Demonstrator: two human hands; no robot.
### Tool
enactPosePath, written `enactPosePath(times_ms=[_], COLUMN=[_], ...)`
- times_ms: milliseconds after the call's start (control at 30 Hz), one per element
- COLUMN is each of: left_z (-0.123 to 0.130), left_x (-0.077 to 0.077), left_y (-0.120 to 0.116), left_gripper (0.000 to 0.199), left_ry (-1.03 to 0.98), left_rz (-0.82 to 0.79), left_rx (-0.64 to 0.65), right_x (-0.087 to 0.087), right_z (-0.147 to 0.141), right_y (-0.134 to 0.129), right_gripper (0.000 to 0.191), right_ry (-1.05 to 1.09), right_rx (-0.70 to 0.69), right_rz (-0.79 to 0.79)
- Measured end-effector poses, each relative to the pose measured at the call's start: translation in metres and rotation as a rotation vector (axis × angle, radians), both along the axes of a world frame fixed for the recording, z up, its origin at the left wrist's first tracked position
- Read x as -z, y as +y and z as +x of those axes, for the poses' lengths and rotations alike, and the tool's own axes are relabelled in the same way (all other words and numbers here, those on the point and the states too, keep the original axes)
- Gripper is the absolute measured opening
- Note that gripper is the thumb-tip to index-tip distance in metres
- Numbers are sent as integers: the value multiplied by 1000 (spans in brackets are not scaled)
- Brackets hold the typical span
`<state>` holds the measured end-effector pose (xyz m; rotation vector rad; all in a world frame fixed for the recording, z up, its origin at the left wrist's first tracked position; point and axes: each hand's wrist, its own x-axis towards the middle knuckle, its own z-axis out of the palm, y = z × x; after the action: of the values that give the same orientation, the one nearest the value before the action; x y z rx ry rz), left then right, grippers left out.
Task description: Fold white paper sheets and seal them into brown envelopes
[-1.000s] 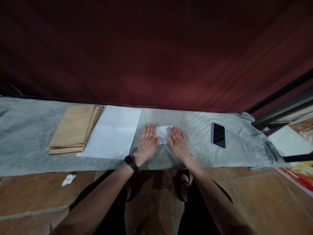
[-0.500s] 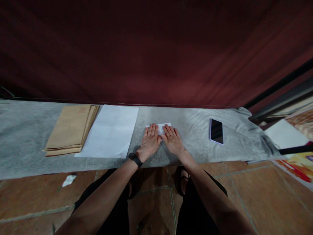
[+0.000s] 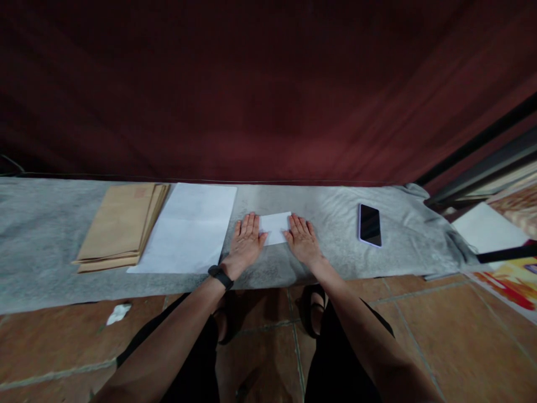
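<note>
A small white piece of paper [image 3: 276, 228], apparently folded, lies flat on the grey cloth in front of me. My left hand [image 3: 246, 238] rests palm down along its left edge, fingers stretched out and thumb pointing toward the paper. At the right edge my right hand [image 3: 302, 238] lies flat in the same way, its thumb and fingertips touching the paper's side. Most of the paper shows between the two hands, and neither hand grips anything. A dark watch is on my left wrist.
Left of my hands lie large white paper sheets [image 3: 187, 229] beside a stack of brown envelopes [image 3: 115, 224]. A phone [image 3: 370, 225] in a pale purple case is to the right. The grey cloth [image 3: 331, 246] covers a narrow surface before a dark red curtain [image 3: 268, 112].
My hands have slid apart, the left one leftward and the right one slightly rightward. More of the small white paper is now uncovered between them.
</note>
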<state>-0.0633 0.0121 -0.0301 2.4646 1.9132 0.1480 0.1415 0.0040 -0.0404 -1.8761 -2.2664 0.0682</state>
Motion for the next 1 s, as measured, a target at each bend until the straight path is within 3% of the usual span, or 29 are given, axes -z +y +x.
enactPosePath(times_ms=[400,567,700,833,1000], left_z=[-10,13,26,21,9], left_x=[-1,-8,0,9,7], left_y=[5,-18,-44,-52,-52], left_gripper=[62,61,60,62,66], left_ry=[-8,-88,-124,-138,-108], left_rz=[102,151,102,93,121], left_rx=[-63,84,275,263,223], right_x=[-6,-14,-10,-4,0], right_z=[11,1,-6,-4,5], right_y=[-6,-19,-33,-41,-44], right_gripper=[55,56,55,58,61], right_ry=[-14,53,88,77,47], right_rx=[77,-96,-239,-257,-230], right_rz=[61,60,1,-18,22])
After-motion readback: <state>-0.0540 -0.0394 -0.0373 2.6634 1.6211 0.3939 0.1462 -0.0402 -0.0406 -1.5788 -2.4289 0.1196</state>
